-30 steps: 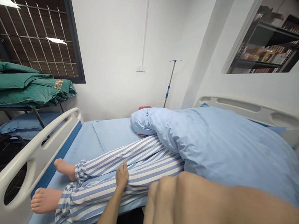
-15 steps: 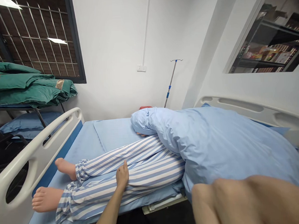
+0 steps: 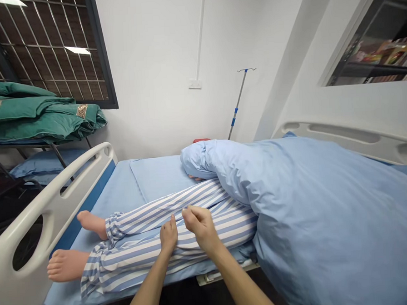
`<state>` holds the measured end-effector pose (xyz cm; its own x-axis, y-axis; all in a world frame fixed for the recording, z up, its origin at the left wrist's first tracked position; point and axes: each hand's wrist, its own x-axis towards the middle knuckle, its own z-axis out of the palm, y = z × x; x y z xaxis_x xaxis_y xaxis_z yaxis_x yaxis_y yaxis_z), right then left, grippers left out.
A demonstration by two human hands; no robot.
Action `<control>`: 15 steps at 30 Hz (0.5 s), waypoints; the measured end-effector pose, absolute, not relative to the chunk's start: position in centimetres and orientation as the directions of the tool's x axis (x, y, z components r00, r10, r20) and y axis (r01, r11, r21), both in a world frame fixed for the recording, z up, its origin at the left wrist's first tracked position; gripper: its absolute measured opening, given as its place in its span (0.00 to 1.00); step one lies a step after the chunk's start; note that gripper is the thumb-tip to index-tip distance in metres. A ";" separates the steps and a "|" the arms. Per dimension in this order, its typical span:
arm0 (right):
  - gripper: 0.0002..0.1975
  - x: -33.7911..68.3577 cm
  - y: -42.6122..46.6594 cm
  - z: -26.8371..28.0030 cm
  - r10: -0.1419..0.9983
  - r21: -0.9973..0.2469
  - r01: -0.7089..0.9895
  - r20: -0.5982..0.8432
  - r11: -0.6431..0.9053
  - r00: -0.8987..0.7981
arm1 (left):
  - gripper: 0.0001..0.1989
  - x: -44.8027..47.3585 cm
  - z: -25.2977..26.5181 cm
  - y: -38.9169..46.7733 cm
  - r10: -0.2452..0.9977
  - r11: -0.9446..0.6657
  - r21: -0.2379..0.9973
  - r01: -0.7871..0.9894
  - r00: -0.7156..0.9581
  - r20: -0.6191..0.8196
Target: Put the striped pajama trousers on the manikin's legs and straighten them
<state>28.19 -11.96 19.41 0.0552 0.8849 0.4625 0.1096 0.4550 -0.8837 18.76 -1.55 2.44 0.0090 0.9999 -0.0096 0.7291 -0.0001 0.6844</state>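
A manikin in blue-and-white striped trousers (image 3: pixel 134 265) lies on a bed, its smooth bare feet (image 3: pixel 68 265) toward the left. My left hand (image 3: pixel 168 234) is over the near trouser leg at about knee height, thumb raised and fingers curled; the fingertips are hidden. Just right of it, my right hand (image 3: pixel 202 227) is closed in a fist above the thigh, with nothing visible in it. A light blue quilt (image 3: pixel 294 188) covers the upper body and is bunched over the hips. A bit of the manikin's hand (image 3: pixel 194 177) shows under its edge.
A cream footboard (image 3: pixel 52 197) stands at the left and a headboard (image 3: pixel 346 133) at the right. Behind the bed rise a drip stand (image 3: pixel 237 105) and a white wall. Folded green bedding (image 3: pixel 41 117) lies on a rack at the far left.
My right hand has come from the lower right to beside my left hand, closing into a fist. My left hand stays over the leg. The view has shifted slightly.
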 end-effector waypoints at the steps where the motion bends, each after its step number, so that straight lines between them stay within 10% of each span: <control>1: 0.23 27.9 -10.1 17.6 0.911 -0.918 0.092 0.396 0.387 0.120 | 0.26 18.8 2.4 -1.5 1.000 -0.011 0.679 0.734 0.018 -0.003; 15: 0.22 25.9 -0.2 -0.5 0.934 -0.965 0.216 0.208 0.148 0.290 | 0.32 19.1 1.9 -1.0 0.997 0.040 0.762 0.646 -0.073 0.010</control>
<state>25.91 -0.24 -0.49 0.2899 0.9342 0.2080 0.2165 0.1477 -0.9651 19.09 -0.96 1.93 -0.0729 0.9973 0.0097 0.6459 0.0398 0.7624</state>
